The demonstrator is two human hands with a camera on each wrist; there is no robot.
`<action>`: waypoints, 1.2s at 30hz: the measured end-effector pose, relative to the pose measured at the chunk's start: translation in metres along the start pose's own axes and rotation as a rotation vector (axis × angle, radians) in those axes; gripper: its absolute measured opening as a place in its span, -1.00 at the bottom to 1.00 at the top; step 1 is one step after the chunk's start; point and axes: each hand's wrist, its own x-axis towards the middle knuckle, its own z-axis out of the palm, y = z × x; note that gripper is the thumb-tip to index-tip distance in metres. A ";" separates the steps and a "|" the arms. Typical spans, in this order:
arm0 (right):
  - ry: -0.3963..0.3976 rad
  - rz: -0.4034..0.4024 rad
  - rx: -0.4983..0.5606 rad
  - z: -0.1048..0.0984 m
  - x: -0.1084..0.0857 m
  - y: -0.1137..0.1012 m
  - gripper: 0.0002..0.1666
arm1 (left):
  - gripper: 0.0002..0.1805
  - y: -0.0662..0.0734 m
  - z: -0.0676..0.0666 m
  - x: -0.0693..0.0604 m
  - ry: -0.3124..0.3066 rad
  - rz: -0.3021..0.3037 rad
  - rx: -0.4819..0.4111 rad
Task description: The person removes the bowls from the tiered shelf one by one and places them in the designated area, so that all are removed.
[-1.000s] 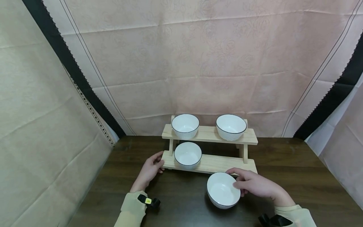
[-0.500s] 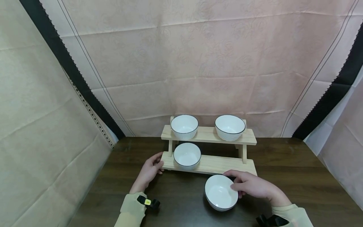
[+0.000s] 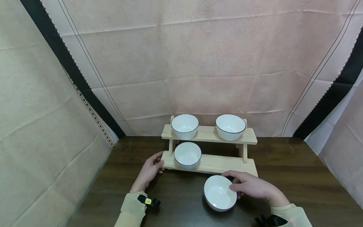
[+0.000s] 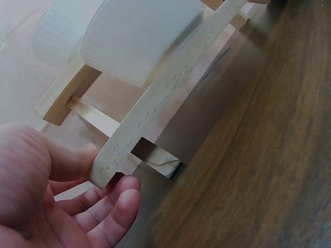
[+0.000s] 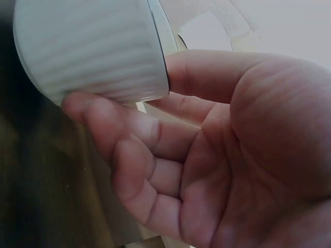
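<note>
Left hand (image 3: 150, 168) grips two-tier wooden rack (image 3: 221, 162) at lower-left edge. Right hand (image 3: 250, 186) pinches dark-rimmed white bowl (image 3: 219, 194) at rim, near rack's front edge.

Table (image 3: 175, 198) is dark brown with wood grain running mostly side to side. Sitting on it, up close to the back edge and about midway between the two back corners, there's a two-tier wooden stand (image 3: 243, 153), pale bare-looking wood, lined up pretty much with that edge. The upper shelf (image 3: 207, 133) has a white bowl (image 3: 185, 126) with a thin dark rim near its left end and a second bowl (image 3: 231, 127), same look, near its right end, both upright and well apart. The lower shelf (image 3: 222, 163) sits nearer the table's front edge, with a third bowl (image 3: 187, 154), also upright, toward its left end.
</note>
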 end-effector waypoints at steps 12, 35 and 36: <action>0.002 -0.029 -0.029 0.003 0.005 0.000 -0.42 | -0.46 0.002 -0.001 0.000 -0.002 0.008 -0.021; 0.015 -0.044 -0.065 0.007 0.007 0.007 -0.43 | -0.46 0.002 0.002 -0.002 0.002 0.012 -0.033; 0.015 -0.042 -0.066 0.007 0.007 0.007 -0.42 | -0.46 0.002 0.002 -0.002 0.003 0.012 -0.033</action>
